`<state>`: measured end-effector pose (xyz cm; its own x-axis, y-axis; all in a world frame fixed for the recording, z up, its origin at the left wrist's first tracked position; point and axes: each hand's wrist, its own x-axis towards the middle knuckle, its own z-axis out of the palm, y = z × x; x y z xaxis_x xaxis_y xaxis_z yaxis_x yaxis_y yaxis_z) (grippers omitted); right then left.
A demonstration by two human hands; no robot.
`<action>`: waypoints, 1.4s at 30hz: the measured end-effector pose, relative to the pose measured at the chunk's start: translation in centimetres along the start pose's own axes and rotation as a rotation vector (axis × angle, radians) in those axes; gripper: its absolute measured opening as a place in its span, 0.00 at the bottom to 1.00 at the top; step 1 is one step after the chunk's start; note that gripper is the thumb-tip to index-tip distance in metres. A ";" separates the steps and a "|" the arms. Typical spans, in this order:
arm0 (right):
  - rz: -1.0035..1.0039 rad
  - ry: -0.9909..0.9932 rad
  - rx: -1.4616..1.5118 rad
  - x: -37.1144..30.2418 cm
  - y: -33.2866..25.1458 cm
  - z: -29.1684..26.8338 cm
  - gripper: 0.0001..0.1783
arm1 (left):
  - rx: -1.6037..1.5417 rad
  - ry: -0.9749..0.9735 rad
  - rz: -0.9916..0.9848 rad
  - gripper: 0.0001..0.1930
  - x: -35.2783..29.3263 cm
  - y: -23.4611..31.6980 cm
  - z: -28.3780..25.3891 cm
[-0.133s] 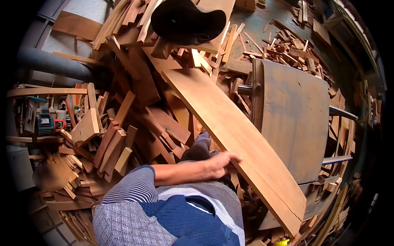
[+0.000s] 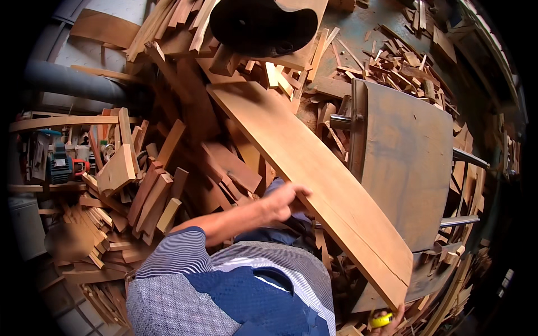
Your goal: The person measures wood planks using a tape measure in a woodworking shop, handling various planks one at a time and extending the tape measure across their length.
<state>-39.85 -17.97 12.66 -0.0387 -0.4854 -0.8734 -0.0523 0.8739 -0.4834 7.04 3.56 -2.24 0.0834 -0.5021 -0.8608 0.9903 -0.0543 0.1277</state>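
Note:
A long wooden board (image 2: 314,168) lies slantwise in front of me, its far end at upper left and its near end at lower right. A crack runs along its surface near the lower end. My left hand (image 2: 284,203) is closed on the board's left edge, about midway along. At the bottom, my right hand (image 2: 397,323) grips the lower corner and also holds a yellow tape measure (image 2: 381,320); part of this hand is cut off by the picture's rim. To the board's right stands a machine with a broad, dusty flat surface (image 2: 409,162).
Wood offcuts (image 2: 154,196) are heaped on the left, and scraps (image 2: 406,67) lie across the floor at far right. A dark curved seat-like shape (image 2: 263,28) stands at the top. Metal bars (image 2: 459,221) jut from the machine's right side. A grey pipe (image 2: 73,84) runs at left.
The board has shifted a little up and to the left, and my left hand has moved with it. My right hand and the tape measure show more fully at the bottom.

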 end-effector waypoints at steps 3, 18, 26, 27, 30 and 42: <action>-0.258 0.286 -0.108 -0.4 3.6 6.9 0.23 | -0.043 0.019 0.068 0.11 2.0 6.0 -5.0; 0.163 -0.529 -0.473 4.4 11.5 42.4 0.14 | -0.118 0.562 0.606 0.16 11.7 32.9 -26.5; 0.275 -0.694 -0.726 9.8 20.2 49.6 0.13 | 0.032 0.687 0.534 0.17 16.1 25.8 -29.7; 0.247 -0.670 -0.710 11.6 21.7 50.4 0.14 | 0.035 0.665 0.451 0.20 13.5 24.2 -20.1; 0.225 -0.712 -0.656 12.5 25.5 52.7 0.14 | -0.125 0.419 0.292 0.27 12.8 15.1 -17.3; 0.017 -0.775 -1.001 12.9 18.5 49.1 0.11 | -0.180 0.946 0.549 0.25 13.1 15.9 -19.9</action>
<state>7.67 -6.76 -10.47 0.5285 -0.0348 -0.8482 -0.8004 0.3126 -0.5115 26.08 13.27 -21.25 0.4910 0.4467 -0.7479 0.7879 0.1386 0.6000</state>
